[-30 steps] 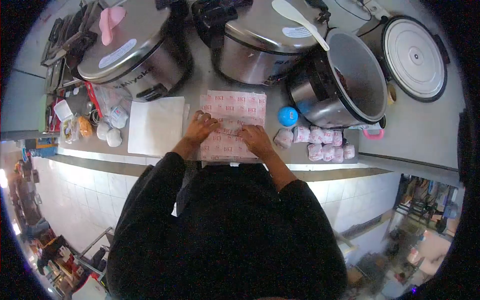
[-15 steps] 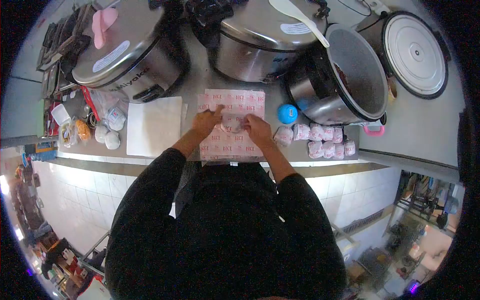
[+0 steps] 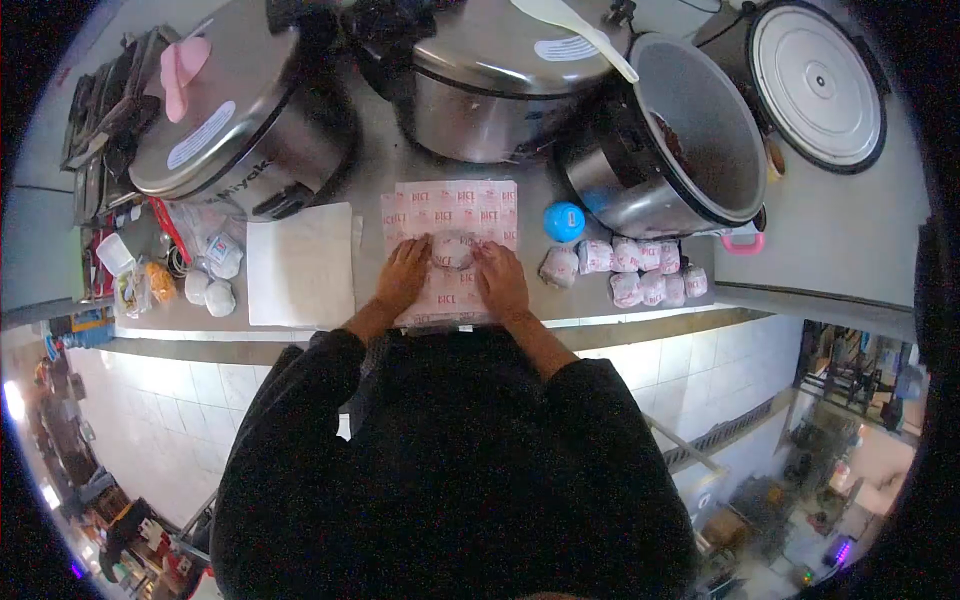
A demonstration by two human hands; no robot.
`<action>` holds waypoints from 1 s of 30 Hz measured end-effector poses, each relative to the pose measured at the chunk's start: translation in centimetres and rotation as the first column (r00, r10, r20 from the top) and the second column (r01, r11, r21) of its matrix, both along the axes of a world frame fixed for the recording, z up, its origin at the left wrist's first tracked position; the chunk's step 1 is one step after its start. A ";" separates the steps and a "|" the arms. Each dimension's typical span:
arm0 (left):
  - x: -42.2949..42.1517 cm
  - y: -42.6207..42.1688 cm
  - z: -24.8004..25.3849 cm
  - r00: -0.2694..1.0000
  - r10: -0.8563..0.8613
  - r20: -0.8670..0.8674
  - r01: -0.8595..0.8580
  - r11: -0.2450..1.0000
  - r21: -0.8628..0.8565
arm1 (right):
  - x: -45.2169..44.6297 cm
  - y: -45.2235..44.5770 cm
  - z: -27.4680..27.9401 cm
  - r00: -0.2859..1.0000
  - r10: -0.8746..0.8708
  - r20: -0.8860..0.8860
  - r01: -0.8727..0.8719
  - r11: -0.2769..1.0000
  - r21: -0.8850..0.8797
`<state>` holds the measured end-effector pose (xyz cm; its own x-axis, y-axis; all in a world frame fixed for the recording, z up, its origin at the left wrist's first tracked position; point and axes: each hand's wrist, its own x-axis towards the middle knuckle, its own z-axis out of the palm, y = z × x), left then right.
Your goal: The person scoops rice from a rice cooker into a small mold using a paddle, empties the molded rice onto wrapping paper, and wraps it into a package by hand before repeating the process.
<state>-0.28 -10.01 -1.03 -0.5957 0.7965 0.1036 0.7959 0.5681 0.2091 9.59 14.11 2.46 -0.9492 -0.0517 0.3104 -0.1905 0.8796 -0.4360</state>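
Printed red-and-white paper sheets (image 3: 450, 203) lie stacked at the counter's front edge. On them sits a rounded bundle (image 3: 453, 250) in the same printed paper. My left hand (image 3: 403, 274) touches the bundle's left side, and my right hand (image 3: 499, 279) is at its right side, fingers bent around the paper ends. Plain white sheets (image 3: 300, 265) lie left of the printed stack. To the right, several wrapped bundles (image 3: 625, 256) stand in rows beside a blue ball-shaped object (image 3: 564, 221).
Two lidded steel cookers (image 3: 240, 140) stand behind, one with a pink scoop (image 3: 176, 85), the other with a white paddle (image 3: 580, 35). An open cooker (image 3: 690, 130) and a round lid (image 3: 820, 85) are at right. Small bags (image 3: 222, 255) lie at left.
The paper between my hands has become a compact rounded bundle. My left hand has moved from over the paper to its left side. The whole view has shifted slightly.
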 end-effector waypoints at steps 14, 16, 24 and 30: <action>4.4 4.1 1.4 0.895 0.219 0.389 -0.363 0.866 0.345 | -0.4 -1.9 -0.8 0.997 -0.067 0.030 0.070 0.991 -0.118; 3.8 3.2 1.9 0.737 0.218 0.640 -0.485 0.830 0.276 | -0.6 -2.5 -1.1 0.983 -0.171 -0.066 0.162 0.979 -0.126; 0.1 3.2 9.2 -0.606 -0.514 0.607 -0.779 0.536 -0.325 | 0.7 -2.5 3.9 0.980 0.082 -0.181 -0.125 0.962 -0.243; 0.5 7.6 5.5 -0.692 -0.505 0.515 -0.688 0.677 -0.260 | 3.7 -3.1 6.9 0.989 -0.135 0.054 0.141 0.800 -0.584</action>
